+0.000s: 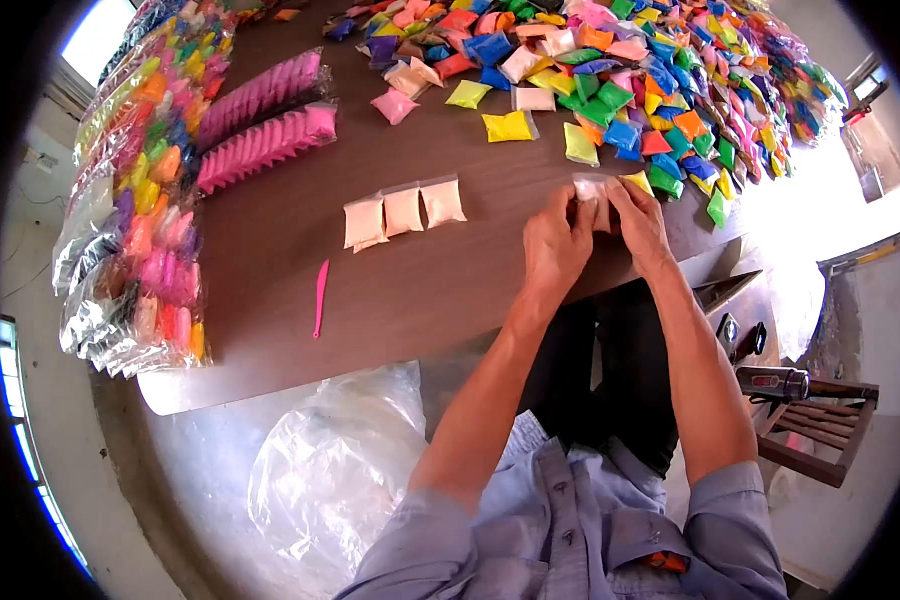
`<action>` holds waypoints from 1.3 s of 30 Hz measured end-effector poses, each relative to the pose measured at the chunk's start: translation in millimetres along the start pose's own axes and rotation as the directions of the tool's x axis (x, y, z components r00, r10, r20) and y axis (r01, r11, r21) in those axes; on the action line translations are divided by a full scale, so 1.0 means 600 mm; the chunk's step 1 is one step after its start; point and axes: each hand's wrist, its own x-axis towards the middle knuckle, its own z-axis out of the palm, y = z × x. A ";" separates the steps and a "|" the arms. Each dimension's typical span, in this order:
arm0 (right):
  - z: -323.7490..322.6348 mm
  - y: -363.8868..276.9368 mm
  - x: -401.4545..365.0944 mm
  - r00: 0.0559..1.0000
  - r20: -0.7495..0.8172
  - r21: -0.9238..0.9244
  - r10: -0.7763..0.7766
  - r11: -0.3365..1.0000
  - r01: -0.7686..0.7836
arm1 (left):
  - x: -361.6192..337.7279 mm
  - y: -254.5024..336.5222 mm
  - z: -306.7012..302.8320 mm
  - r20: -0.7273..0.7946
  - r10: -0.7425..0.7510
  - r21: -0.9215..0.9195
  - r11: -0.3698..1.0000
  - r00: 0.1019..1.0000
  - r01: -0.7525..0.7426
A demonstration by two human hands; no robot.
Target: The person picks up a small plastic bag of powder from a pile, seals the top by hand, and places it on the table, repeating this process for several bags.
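Observation:
Both of my hands meet at the table's front part, in front of the big pile of colored packets. Between them is a small pale peach packet (592, 188) with a clear top edge. My left hand (558, 240) pinches its left side, and my right hand (640, 225) has its fingers closed at the right side. A yellow packet (638, 181) shows just behind my right fingers. To the left lie several peach packets (403, 211) in an overlapping row. Nearer the front edge is a pink plastic knife-like tool (321, 298).
The brown table (260, 340) holds a heap of colored packets (610, 95) at the back right, two pink packet rows (267, 148), and bagged packets (150, 240) along the left edge. A clear plastic bag (335, 480) lies below. A wooden stool (820, 430) stands right.

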 end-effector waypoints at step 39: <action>0.037 -0.017 -0.058 0.985 -0.082 0.086 -0.151 0.984 0.158 | 0.002 0.048 -0.030 0.116 -0.153 -0.110 0.980 0.981 0.166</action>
